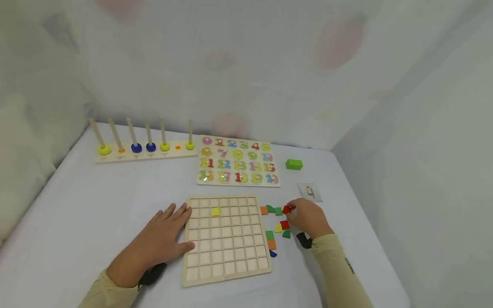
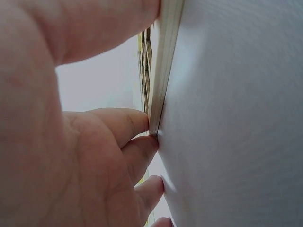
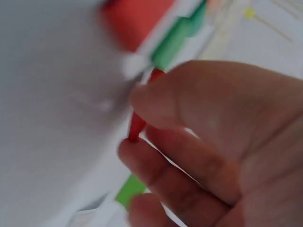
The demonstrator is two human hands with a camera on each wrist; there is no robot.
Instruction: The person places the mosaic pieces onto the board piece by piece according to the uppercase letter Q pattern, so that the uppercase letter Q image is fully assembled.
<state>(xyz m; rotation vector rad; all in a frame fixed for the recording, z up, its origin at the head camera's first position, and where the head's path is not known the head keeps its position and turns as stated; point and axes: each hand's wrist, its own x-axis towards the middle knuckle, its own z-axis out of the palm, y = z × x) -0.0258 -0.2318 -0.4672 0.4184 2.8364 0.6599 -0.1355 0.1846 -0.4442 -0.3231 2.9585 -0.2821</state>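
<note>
A wooden grid board [image 1: 227, 244] lies on the white table with one yellow tile [image 1: 215, 211] in an upper cell. My left hand [image 1: 159, 239] rests at the board's left edge, fingers spread and fairly straight, thumb and fingertips against the rim [image 2: 165, 61]. Right of the board, my right hand [image 1: 309, 217] pinches a red tile [image 3: 137, 124] between thumb and fingers. Close by lie a green square tile [image 1: 278, 211], a green quarter-round tile [image 1: 271, 208], an orange tile [image 1: 263, 210], another red tile [image 1: 284, 225] and a yellow quarter-round tile [image 1: 278, 228].
Farther down the board's right side are more green, orange and blue pieces [image 1: 273, 253]. Behind it stand a number puzzle board [image 1: 239, 161] and a peg stand [image 1: 146, 156] with coloured rings. A green block [image 1: 294, 164] and a pattern card [image 1: 310, 192] lie at right.
</note>
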